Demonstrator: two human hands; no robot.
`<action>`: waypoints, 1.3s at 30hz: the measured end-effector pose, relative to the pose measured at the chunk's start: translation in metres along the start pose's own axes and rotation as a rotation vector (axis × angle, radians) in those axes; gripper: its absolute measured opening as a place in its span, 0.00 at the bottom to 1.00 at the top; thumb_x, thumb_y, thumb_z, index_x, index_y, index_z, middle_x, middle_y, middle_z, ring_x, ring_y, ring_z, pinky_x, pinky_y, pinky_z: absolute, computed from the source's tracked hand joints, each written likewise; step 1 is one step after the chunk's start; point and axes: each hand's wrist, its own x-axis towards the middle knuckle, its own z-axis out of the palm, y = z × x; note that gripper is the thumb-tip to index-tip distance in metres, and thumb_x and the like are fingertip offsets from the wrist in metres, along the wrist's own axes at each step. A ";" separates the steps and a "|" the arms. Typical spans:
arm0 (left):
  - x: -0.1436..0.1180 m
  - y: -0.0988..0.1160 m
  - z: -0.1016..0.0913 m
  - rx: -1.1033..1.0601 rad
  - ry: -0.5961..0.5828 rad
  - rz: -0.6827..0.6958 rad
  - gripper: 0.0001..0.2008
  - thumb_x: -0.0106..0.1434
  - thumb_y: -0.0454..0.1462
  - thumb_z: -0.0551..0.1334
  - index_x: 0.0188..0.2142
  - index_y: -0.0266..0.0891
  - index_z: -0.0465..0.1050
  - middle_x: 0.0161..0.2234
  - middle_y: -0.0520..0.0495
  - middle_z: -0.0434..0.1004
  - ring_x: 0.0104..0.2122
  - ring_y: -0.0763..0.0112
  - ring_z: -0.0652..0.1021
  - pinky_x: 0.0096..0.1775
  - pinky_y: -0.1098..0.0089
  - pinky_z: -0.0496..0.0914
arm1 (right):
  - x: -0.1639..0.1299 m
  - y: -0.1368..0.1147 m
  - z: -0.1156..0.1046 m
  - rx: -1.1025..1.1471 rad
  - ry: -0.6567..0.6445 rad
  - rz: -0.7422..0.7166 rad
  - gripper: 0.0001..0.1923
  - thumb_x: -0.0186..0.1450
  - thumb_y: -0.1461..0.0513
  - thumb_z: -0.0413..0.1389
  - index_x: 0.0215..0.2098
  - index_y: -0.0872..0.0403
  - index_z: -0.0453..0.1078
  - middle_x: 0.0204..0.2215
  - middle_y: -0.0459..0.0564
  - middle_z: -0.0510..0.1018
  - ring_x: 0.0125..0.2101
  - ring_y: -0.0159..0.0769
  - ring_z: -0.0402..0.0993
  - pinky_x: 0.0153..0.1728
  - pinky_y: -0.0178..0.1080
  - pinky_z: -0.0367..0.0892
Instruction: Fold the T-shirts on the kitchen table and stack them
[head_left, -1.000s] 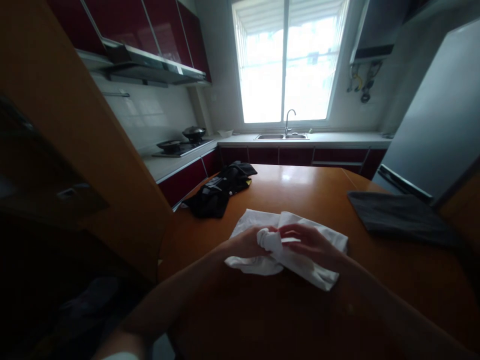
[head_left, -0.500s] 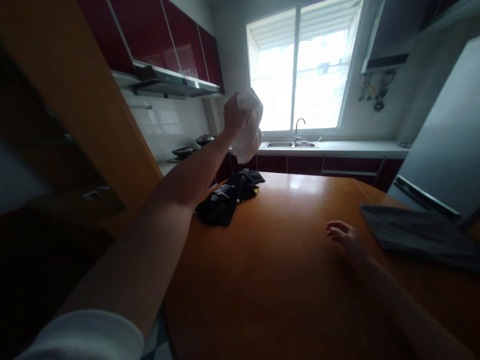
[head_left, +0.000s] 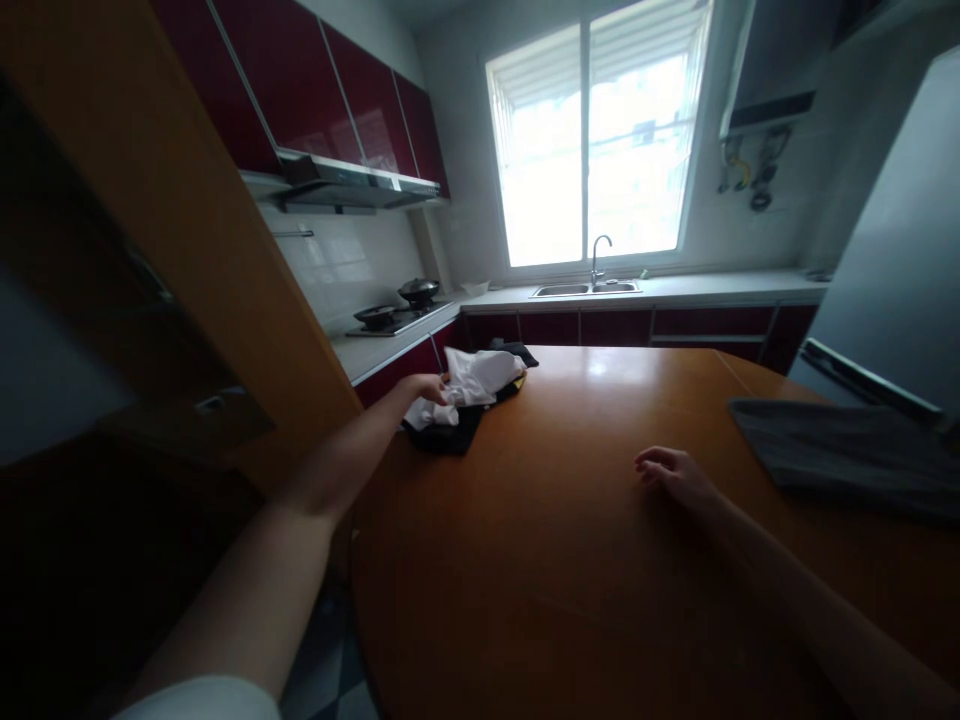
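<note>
A short sleeve (head_left: 206, 699), probably white, covers the left upper arm (head_left: 240, 600).

A cloth (head_left: 484, 376) lies atop clothes (head_left: 451, 438) at the far left of the table (head_left: 540, 540), a second cloth (head_left: 847, 455) rightward. Behind, a counter (head_left: 720, 290) holds the sink (head_left: 590, 291) below the window (head_left: 544, 160).

Blown-out window (head_left: 544, 150), dim foreground, tabletop glare (head_left: 600, 368)
</note>
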 end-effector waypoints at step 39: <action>-0.113 0.064 0.207 -0.426 -0.218 0.490 0.25 0.70 0.49 0.57 0.61 0.42 0.69 0.57 0.42 0.74 0.57 0.57 0.74 0.60 0.58 0.67 | -0.040 -0.063 0.014 -1.188 0.200 0.044 0.15 0.70 0.59 0.55 0.53 0.57 0.73 0.54 0.62 0.73 0.57 0.51 0.65 0.55 0.49 0.61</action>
